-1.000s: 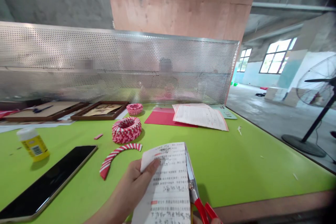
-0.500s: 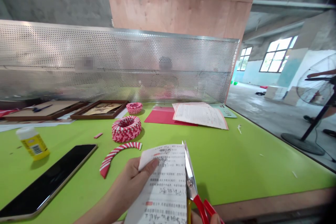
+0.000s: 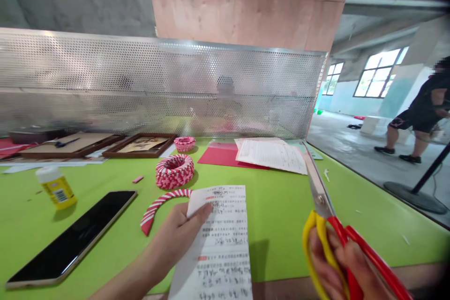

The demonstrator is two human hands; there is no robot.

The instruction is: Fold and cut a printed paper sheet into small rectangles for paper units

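A sheet of printed paper with handwriting on it is pinched in my left hand, thumb on its face, above the table's front edge. Off to the right, my right hand grips scissors with red and yellow handles, blades pointing up and away, apart from the paper. Just beyond my left hand lies a curved red-and-white striped strip, partly covered by the sheet. Behind it sits a woven red-and-white ring, with a smaller pink-and-white ring farther back.
A glue stick and a phone lie on the left of the green table. Papers overlap a red sheet at the back, beside framed trays. A perforated metal screen borders the table; a person stands right.
My right hand has moved the scissors away from the paper's right edge, up and to the right. The left hand keeps the paper in nearly the same place. A person now shows at right.
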